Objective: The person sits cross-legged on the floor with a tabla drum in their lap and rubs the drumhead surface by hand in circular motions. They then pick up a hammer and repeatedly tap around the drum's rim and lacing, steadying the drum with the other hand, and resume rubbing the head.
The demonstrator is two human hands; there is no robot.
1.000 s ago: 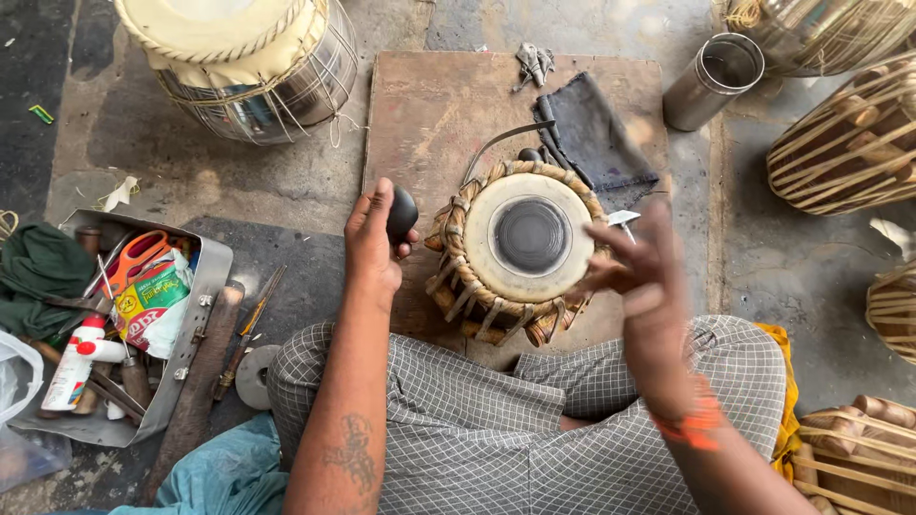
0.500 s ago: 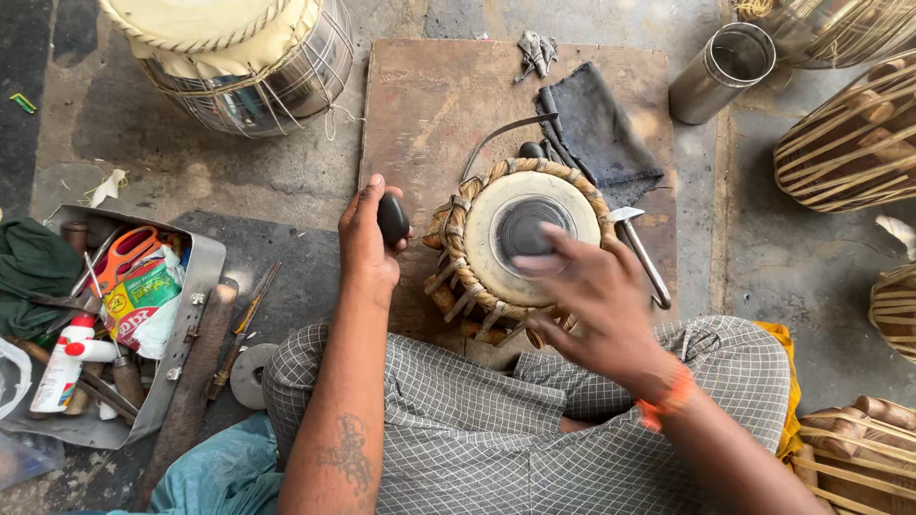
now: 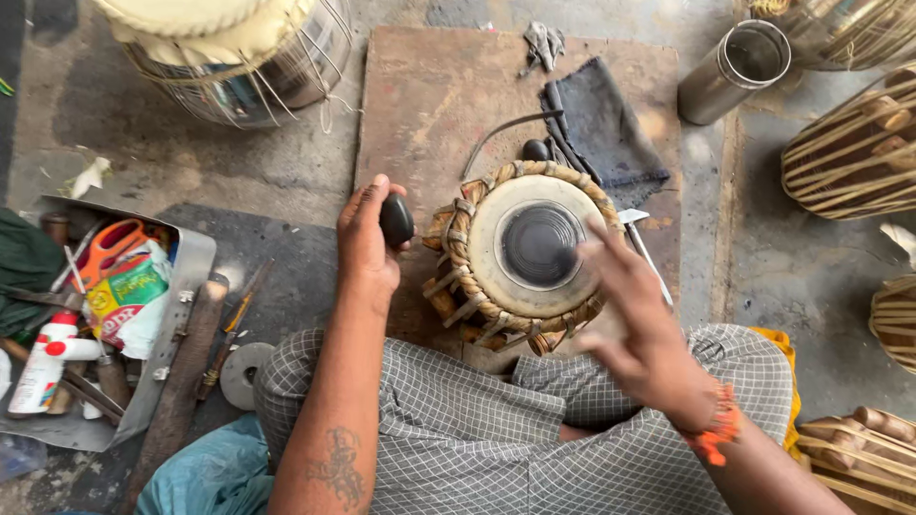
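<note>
Far left: dented grey metal tray (image 3: 196, 262) of tools and bottles on the concrete floor, flat metal ring (image 3: 244, 374) just right of it. Left hand (image 3: 365, 238) is closed around a smooth black oval stone (image 3: 395, 219), held just left of the small rope-laced drum with cream skin and black centre patch (image 3: 528, 250), not touching it; drum sits upright on a brown wooden board (image 3: 429, 86) in front of the person's checked lap. Right hand (image 3: 637, 319) is blurred, fingers spread and holding nothing, over the drum's near-right rim; dark grey cloth (image 3: 601, 133) behind the drum, steel cylinder cup (image 3: 733, 72) further right.
</note>
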